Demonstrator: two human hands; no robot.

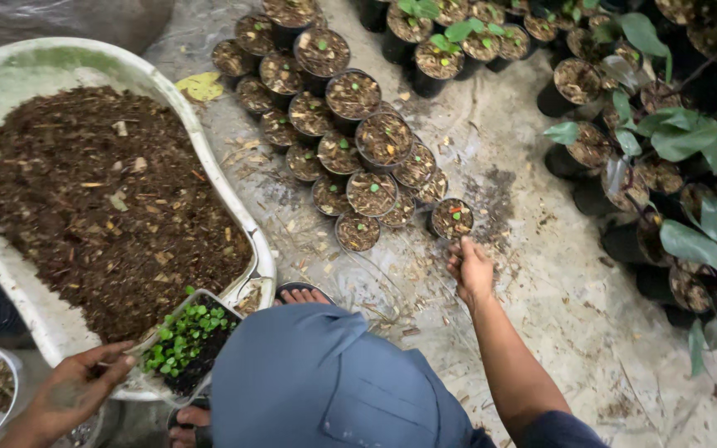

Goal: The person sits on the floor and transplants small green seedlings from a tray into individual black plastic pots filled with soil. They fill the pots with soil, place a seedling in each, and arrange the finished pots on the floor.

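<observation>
Right hand (470, 267) closed, fingertips at the small black pot (451, 218) ending the potted cluster (350, 141). Left hand (76, 383) pinches beside the seedling tray (186, 340), kept left of that pot for reach.

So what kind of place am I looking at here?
Most likely a plant nursery or potting area. Rows of small black pots with tiny seedlings stand on the ground, a white tub holds potting mix, and the left hand rests by a seedling tray. The right hand touches one pot.
</observation>
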